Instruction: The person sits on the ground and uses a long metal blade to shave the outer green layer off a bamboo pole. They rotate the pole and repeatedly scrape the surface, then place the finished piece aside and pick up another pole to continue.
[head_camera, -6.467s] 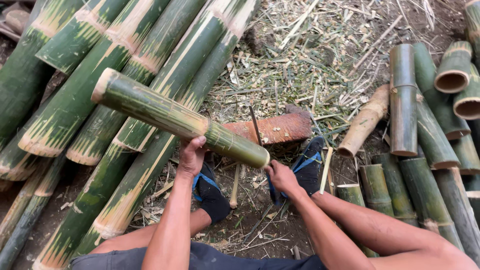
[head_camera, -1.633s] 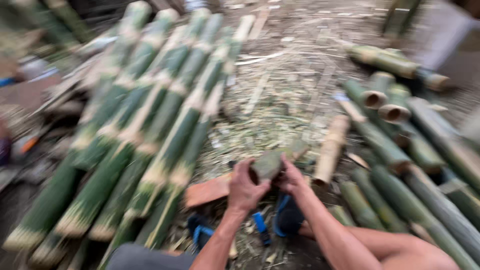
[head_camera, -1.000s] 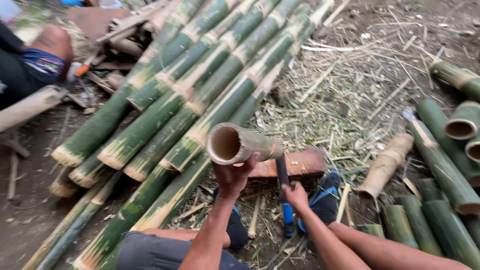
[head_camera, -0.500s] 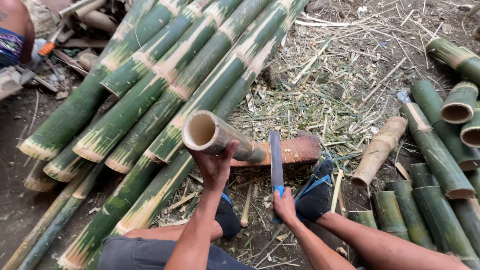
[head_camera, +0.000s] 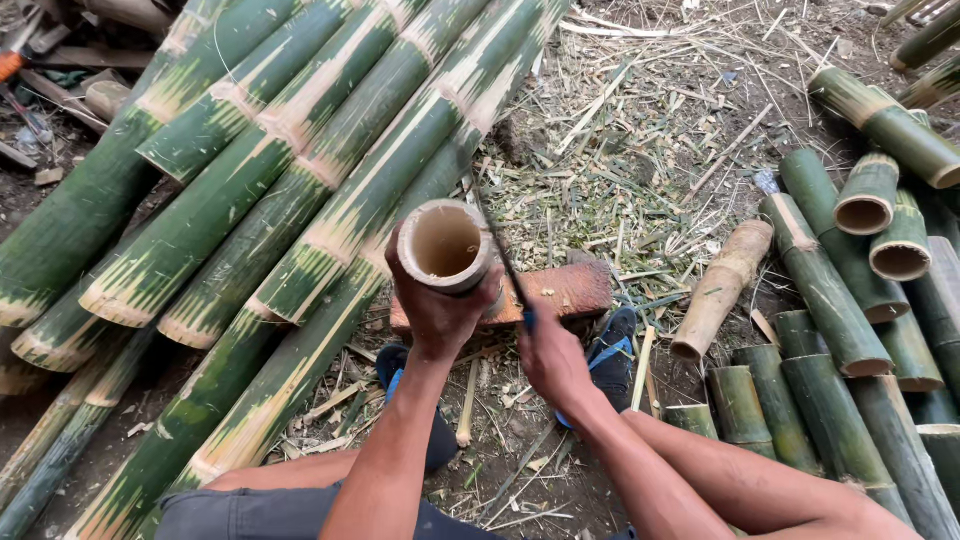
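Now the bamboo section (head_camera: 445, 247) stands more upright on the reddish wooden block (head_camera: 570, 290), its hollow end facing the camera, where half a second ago it leaned left. The left hand (head_camera: 432, 310) wraps its near side. The right hand (head_camera: 550, 355) is clenched on the knife (head_camera: 502, 262), whose blade has swung against the rim. Long green poles (head_camera: 300, 170) crowd the left; cut lengths (head_camera: 840, 300) lie right.

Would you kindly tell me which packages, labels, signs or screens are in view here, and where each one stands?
None are in view: no package, label, sign or screen.
Left hand: grips a short hollow bamboo section, open end up.
Right hand: holds a thin dark blade against the section's rim.
Around them: long green bamboo poles, cut bamboo pieces, a reddish wooden block.
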